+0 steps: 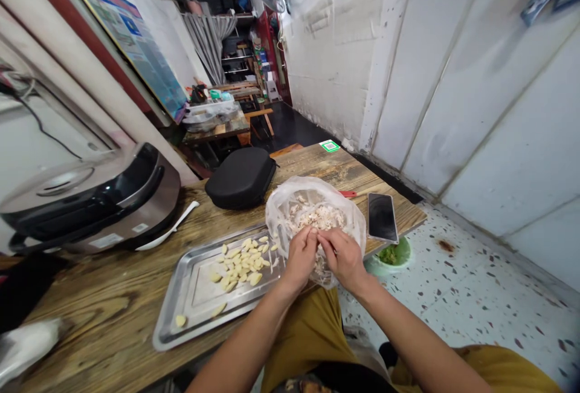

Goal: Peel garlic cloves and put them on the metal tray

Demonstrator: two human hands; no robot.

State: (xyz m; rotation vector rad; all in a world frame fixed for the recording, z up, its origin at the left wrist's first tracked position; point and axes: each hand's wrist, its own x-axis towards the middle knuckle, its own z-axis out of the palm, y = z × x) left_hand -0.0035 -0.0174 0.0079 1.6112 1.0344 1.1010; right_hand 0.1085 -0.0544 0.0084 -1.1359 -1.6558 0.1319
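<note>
My left hand [301, 256] and my right hand [342, 257] meet with pinched fingertips above an open clear plastic bag [283, 199]. Whatever is between the fingers is too small and covered to make out. Inside the bag lies a heap of pale garlic skins and cloves [324, 214]. Left of the hands is a shallow metal tray [170, 314], and scattered over it are many peeled garlic cloves [244, 263], with one or two apart near its front edge.
A black zip case [240, 178] sits behind the tray. To the left stand a rice cooker [136, 193] and a white spoon [170, 227]. A phone [382, 217] and a red handle [348, 194] lie right of the bag. Below the table edge, a green basin [403, 254] holds greens.
</note>
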